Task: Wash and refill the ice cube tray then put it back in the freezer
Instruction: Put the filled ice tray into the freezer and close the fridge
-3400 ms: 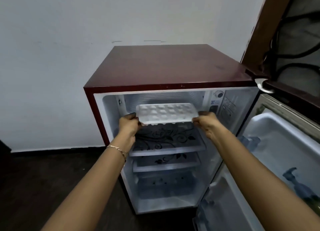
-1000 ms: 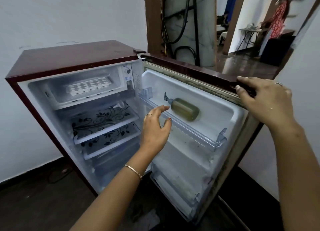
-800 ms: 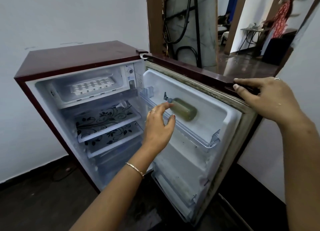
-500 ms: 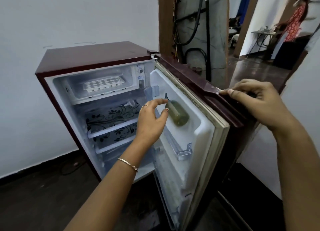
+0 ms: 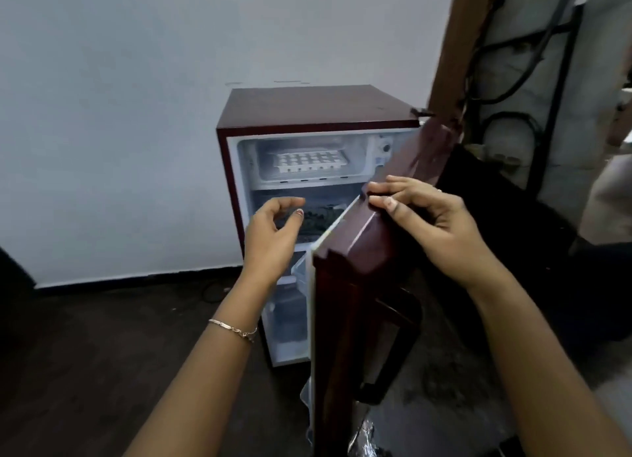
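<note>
Door [image 5: 362, 251] now swung about half shut from wide open, our right hand [image 5: 427, 224] curled over its top edge, left hand [image 5: 273, 230] loosely curled, empty, just beside; tray [image 5: 309, 159] sits in the freezer [image 5: 307, 184] beyond both hands, so we judge only closing remains.

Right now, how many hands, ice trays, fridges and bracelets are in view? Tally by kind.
Hands: 2, left hand free, right hand gripping the door
Ice trays: 1, in the freezer
Fridges: 1
Bracelets: 1
Total: 5
</note>
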`<state>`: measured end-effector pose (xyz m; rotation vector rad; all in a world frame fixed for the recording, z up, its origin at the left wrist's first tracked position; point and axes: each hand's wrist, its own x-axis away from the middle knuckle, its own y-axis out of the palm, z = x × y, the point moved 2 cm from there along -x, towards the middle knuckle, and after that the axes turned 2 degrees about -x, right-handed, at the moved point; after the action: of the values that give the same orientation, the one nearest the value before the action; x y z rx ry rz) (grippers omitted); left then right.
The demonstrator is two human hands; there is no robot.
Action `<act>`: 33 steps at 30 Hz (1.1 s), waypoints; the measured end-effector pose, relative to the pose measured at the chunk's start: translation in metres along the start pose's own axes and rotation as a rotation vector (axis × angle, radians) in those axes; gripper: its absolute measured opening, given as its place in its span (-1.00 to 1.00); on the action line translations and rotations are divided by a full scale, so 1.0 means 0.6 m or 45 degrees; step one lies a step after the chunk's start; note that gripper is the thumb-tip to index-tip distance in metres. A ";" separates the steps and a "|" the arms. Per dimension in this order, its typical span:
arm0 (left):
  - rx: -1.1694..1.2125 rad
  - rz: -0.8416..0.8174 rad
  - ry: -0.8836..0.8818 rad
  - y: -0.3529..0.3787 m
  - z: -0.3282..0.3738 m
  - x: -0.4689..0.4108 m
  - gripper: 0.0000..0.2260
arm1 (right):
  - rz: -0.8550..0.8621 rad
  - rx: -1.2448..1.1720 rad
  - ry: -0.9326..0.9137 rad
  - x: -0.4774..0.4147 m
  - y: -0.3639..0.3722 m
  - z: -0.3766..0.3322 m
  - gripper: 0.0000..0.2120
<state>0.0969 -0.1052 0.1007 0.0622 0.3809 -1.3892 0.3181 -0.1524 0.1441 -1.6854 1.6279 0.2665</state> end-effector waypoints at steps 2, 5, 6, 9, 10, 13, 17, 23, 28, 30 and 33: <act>0.006 0.057 -0.009 -0.024 -0.006 -0.016 -0.84 | -0.016 0.048 -0.061 -0.026 0.036 0.013 -0.81; 0.128 0.132 -0.039 -0.056 -0.015 -0.042 -0.85 | -0.011 0.159 -0.141 -0.065 0.083 0.029 -0.79; 0.156 0.174 -0.050 -0.070 -0.018 -0.054 -0.84 | -0.007 0.197 -0.157 -0.080 0.099 0.034 -0.79; 0.167 0.244 -0.098 -0.108 -0.029 -0.090 -0.79 | 0.007 0.336 -0.192 -0.121 0.137 0.047 -0.78; 0.161 0.241 -0.095 -0.118 -0.029 -0.099 -0.78 | 0.004 0.372 -0.195 -0.133 0.148 0.052 -0.78; 0.158 0.251 -0.049 -0.133 -0.027 -0.121 -0.78 | -0.031 0.409 -0.190 -0.168 0.175 0.069 -0.74; 0.086 0.259 0.005 -0.137 -0.034 -0.155 -0.81 | -0.065 0.474 -0.198 -0.212 0.208 0.096 -0.72; -0.259 0.421 0.188 -0.139 -0.056 -0.204 -0.82 | -0.094 0.571 -0.192 -0.265 0.248 0.134 -0.67; -0.528 0.335 0.327 -0.132 -0.066 -0.250 -0.68 | -0.119 0.673 -0.195 -0.304 0.271 0.159 -0.64; -0.624 0.256 0.329 -0.122 -0.072 -0.270 -0.58 | -0.130 0.696 -0.175 -0.319 0.279 0.168 -0.61; -0.779 0.174 0.327 -0.113 -0.086 -0.298 -0.45 | -0.119 0.732 -0.169 -0.339 0.288 0.180 -0.59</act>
<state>-0.0035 0.0647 0.1175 -0.2344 0.9839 -1.0834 0.1629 0.0898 0.1331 -1.2662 1.3545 -0.1281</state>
